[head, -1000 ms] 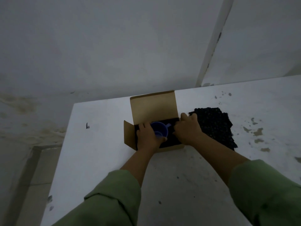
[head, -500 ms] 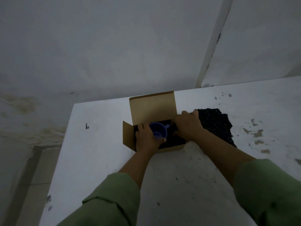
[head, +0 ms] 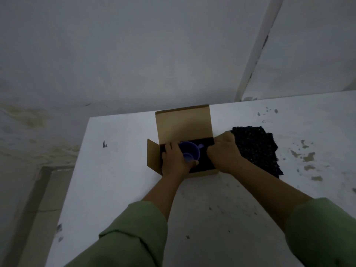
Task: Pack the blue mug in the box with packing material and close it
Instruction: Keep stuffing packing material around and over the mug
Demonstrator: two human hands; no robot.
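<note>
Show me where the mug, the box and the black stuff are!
mug (head: pixel 189 152), head view, inside wall of the cup.
box (head: pixel 184 125), head view, raised back flap.
black stuff (head: pixel 254 149), head view, middle of the sheet beside the box.

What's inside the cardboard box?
The blue mug sits inside the box on dark packing material, held by the left hand. The right hand covers the box's right side.

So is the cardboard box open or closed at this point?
Open. The cardboard box's big lid flap stands upright at the back, the side flap splays outward, and the blue mug shows inside.
</note>
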